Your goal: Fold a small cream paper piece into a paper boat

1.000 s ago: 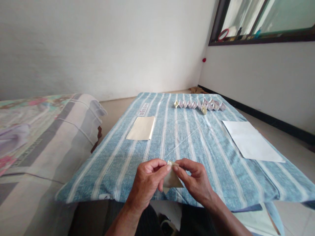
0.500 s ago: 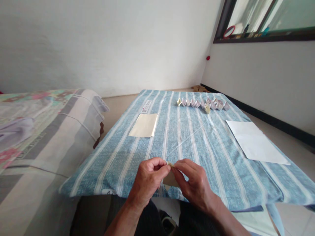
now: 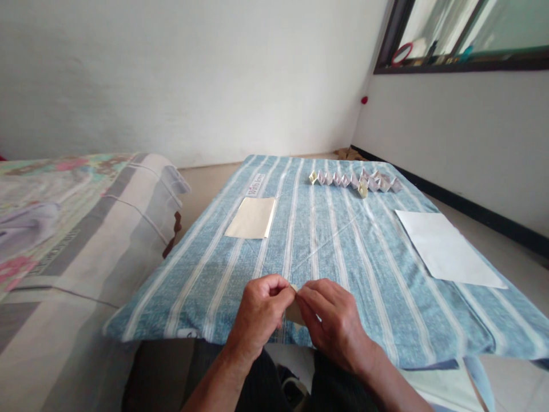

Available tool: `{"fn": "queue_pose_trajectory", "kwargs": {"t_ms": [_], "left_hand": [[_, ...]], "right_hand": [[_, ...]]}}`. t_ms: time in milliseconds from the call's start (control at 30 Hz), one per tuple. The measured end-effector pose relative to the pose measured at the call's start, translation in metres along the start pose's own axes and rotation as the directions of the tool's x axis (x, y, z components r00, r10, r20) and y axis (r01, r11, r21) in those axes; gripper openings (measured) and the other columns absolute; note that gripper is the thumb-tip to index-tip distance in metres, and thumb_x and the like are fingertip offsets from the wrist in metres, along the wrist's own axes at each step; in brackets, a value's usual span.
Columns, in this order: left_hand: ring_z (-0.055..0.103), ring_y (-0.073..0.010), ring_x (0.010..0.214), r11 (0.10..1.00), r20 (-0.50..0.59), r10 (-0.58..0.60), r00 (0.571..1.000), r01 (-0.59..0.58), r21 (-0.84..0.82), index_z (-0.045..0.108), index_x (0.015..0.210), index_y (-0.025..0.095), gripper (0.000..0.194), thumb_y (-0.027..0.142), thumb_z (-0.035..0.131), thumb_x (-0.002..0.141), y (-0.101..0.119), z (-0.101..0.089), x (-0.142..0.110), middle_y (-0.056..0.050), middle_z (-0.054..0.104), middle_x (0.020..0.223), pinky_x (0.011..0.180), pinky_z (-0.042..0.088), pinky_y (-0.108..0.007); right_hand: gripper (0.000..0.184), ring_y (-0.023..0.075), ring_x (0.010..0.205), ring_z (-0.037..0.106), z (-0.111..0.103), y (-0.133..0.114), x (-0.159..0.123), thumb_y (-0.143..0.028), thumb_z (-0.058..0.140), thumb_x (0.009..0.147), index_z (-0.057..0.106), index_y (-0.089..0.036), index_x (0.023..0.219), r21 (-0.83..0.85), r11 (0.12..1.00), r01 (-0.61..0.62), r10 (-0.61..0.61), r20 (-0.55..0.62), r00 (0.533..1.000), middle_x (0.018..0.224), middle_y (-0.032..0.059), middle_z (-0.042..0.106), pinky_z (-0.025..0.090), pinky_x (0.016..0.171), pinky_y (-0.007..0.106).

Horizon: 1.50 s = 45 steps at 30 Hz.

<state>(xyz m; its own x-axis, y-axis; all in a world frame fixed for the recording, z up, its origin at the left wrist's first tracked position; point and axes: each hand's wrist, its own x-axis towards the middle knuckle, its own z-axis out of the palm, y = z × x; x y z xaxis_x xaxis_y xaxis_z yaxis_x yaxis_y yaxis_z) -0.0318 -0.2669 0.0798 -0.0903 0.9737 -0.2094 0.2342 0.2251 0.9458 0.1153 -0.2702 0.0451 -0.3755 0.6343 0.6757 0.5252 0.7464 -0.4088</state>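
Note:
Near the front edge of the striped blue cloth, my left hand (image 3: 263, 309) and my right hand (image 3: 331, 315) pinch a small piece of beige paper (image 3: 294, 313) between them. Thumbs and forefingers meet at its upper edge, and the fingers hide much of it. How the paper is folded I cannot make out. Beyond my left hand lies a stack of cream paper (image 3: 252, 218). Farther back stands a zigzag row of folded paper pieces (image 3: 343, 180), mostly pale lilac with a few yellowish ones.
A white sheet (image 3: 446, 247) lies at the right of the cloth-covered table (image 3: 326, 252). To the left is a bed with a patterned cover (image 3: 107, 229), separated by a gap. A wall (image 3: 193, 80) stands behind, with a window (image 3: 467, 34) at upper right.
The fingertips of my right hand have shifted slightly left, closer to my left thumb. Both hands keep their pinch on the paper.

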Motion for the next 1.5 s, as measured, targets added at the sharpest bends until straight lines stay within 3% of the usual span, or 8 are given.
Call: {"fn": "queue_pose_trajectory", "kwargs": {"t_ms": [500,867,1000,1100,1267,1500], "left_hand": [[0.038,-0.0079,0.033,0.999,-0.040,-0.028,0.999,0.027,-0.019,0.054,0.053,0.018,0.015,0.026,0.054,0.065,0.001,0.006,-0.001,0.007,0.041,0.032,0.039,0.027,-0.019],[0.037,-0.0068,0.031,0.998,0.049,-0.040,0.998,0.042,-0.040,0.056,0.051,0.017,0.024,0.030,0.055,0.071,0.002,0.006,-0.002,0.006,0.040,0.033,0.038,0.024,-0.020],[0.038,-0.0074,0.031,1.000,0.047,-0.017,0.999,0.017,0.000,0.058,0.054,0.017,0.025,0.031,0.054,0.073,0.004,0.003,-0.005,0.006,0.042,0.033,0.038,0.025,-0.020],[0.040,-0.0077,0.032,1.000,0.120,0.014,0.993,-0.015,0.007,0.061,0.057,0.017,0.026,0.034,0.055,0.076,0.007,-0.001,-0.008,0.006,0.045,0.035,0.039,0.028,-0.020],[0.041,-0.0078,0.034,0.999,0.254,0.043,0.966,-0.043,-0.005,0.065,0.064,0.017,0.026,0.035,0.055,0.079,0.014,-0.010,-0.012,0.004,0.051,0.036,0.042,0.030,-0.020],[0.042,-0.0079,0.036,0.997,0.290,0.061,0.955,-0.075,0.035,0.064,0.061,0.017,0.023,0.030,0.055,0.077,0.019,-0.012,-0.014,0.003,0.054,0.038,0.042,0.029,-0.020]], "right_hand": [[0.019,0.0179,0.068,0.055,0.005,0.002,-0.002,-0.005,0.044,0.092,0.058,-0.017,0.092,-0.061,0.998,0.015,-0.017,-0.028,0.999,0.077,0.0063,0.062,0.041,0.062,0.030],[0.021,0.0193,0.074,0.059,0.003,0.000,-0.002,-0.003,0.046,0.090,0.058,-0.017,0.099,0.017,0.999,0.044,-0.042,-0.069,0.997,0.085,0.0091,0.066,0.047,0.065,0.032],[0.018,0.0196,0.078,0.062,-0.001,-0.001,-0.003,-0.007,0.052,0.090,0.061,-0.017,0.101,0.143,0.990,0.007,-0.002,-0.034,0.999,0.087,0.0088,0.067,0.049,0.068,0.033],[0.011,0.0188,0.081,0.064,-0.009,-0.001,-0.002,-0.016,0.060,0.088,0.065,-0.018,0.099,0.375,0.918,-0.128,0.144,-0.017,0.989,0.090,0.0075,0.068,0.051,0.072,0.032],[0.014,0.0183,0.083,0.064,-0.020,0.003,0.006,-0.028,0.060,0.090,0.071,-0.020,0.088,0.613,0.699,-0.369,0.411,0.077,0.908,0.085,0.0043,0.069,0.049,0.075,0.030],[0.013,0.0171,0.079,0.062,-0.014,0.009,0.007,-0.033,0.069,0.083,0.073,-0.021,0.081,0.749,0.437,-0.498,0.470,0.281,0.836,0.086,0.0042,0.069,0.049,0.074,0.030]]}}
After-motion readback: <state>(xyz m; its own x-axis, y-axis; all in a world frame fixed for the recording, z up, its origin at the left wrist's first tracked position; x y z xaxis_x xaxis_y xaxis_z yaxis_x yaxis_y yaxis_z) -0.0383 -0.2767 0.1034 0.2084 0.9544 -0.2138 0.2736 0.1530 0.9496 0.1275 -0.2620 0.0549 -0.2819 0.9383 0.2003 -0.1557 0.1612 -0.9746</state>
